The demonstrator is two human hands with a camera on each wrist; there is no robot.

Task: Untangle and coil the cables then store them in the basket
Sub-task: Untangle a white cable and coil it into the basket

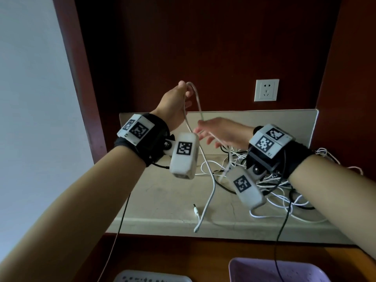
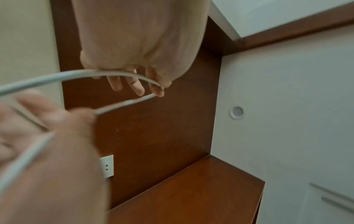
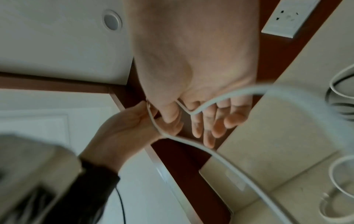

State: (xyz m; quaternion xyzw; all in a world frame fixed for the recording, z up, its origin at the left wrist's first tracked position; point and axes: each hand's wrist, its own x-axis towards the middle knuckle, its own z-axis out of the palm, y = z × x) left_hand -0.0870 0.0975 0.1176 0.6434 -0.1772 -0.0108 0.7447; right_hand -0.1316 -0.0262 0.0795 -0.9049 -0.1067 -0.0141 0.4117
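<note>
A thick white cable (image 1: 212, 181) hangs in a loop from my left hand (image 1: 186, 89), which is raised above the beige ledge (image 1: 162, 196) and pinches the cable at the loop's top. One end dangles past the ledge's front edge. My right hand (image 1: 205, 135) is just right of and below the left, fingers spread and blurred, with the cable lying across them. In the right wrist view the cable (image 3: 220, 159) crosses the right hand's straight fingers (image 3: 208, 125) and reaches the left hand (image 3: 134, 127). A tangle of white and black cables (image 1: 280, 192) lies on the ledge under my right wrist.
A purple basket (image 1: 264, 267) stands below the ledge at the bottom right, a pale perforated one (image 1: 142, 277) to its left. A loose plug (image 1: 195, 209) lies near the ledge's front. A wall socket (image 1: 266, 90) sits on the dark wood back panel.
</note>
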